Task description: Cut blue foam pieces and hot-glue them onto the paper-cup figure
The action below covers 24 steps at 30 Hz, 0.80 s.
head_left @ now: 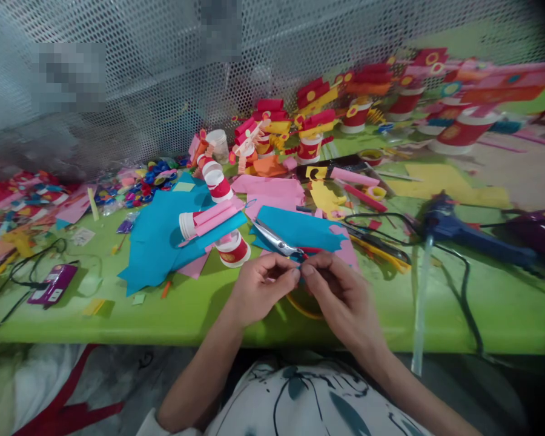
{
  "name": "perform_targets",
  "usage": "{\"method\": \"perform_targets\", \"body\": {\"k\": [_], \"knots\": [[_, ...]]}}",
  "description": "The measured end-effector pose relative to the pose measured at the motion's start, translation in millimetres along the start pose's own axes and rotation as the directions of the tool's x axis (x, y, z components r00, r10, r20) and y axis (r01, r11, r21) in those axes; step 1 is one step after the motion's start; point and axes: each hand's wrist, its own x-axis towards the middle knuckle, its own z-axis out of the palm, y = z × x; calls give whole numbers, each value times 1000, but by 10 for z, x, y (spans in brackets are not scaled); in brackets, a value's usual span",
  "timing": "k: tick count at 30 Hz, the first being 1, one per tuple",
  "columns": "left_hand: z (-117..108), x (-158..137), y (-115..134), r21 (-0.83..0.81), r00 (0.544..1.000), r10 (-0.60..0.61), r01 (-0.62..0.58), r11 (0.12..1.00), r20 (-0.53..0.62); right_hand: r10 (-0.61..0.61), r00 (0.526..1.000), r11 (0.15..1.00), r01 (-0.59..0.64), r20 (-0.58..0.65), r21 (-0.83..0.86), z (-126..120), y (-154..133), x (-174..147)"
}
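My left hand (266,286) and my right hand (340,293) meet above the table's front edge, thumbs and fingertips pinched together. Between them shows a small dark bluish bit, too small and hidden to name. Just beyond the fingers lie scissors (277,237) with silver blades, on a sheet of blue paper (300,227). A yellow ring-shaped thing (304,310) shows partly below my hands. To the left of the scissors stands a red and white paper cup (233,249). Another cup lies on its side with pink paper rolls (220,215) against it.
A blue glue gun (476,233) with a clear glue stick (421,315) and cord lies right. A yellow cutter (381,249) is nearer. Finished-looking cup models (309,145) line the back by a perforated metal panel (163,79). A purple box (53,284) with wires sits left.
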Motion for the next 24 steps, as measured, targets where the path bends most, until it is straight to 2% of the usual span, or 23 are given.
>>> {"method": "perform_targets", "body": {"k": [3, 6, 8, 13, 16, 20, 24], "knots": [[12, -25, 5, 57, 999, -23, 24, 998, -23, -1, 1000, 1000, 1, -2, 11, -6, -11, 4], [14, -43, 13, 32, 999, -40, 41, 999, -32, -19, 1000, 999, 19, -12, 36, -6, -16, 8], [10, -47, 16, 6, 999, -33, 33, 999, -16, -28, 999, 999, 29, -20, 37, -4, -17, 8], [-5, -34, -1, 67, 1000, 3, -3, 998, -10, -25, 1000, 999, 25, -14, 34, 1, -8, 2], [-5, -20, -8, -2, 999, -35, 35, 999, -22, 1, 1000, 998, -1, -14, 62, 1, -3, -1], [-9, 1, -4, -148, 996, -79, 71, 986, -48, 35, 996, 997, -29, -76, 74, 0, -2, -8], [-31, 18, -15, -184, 992, -89, 71, 980, -90, 61, 992, 993, -49, -109, 112, 9, 0, -26]]}}
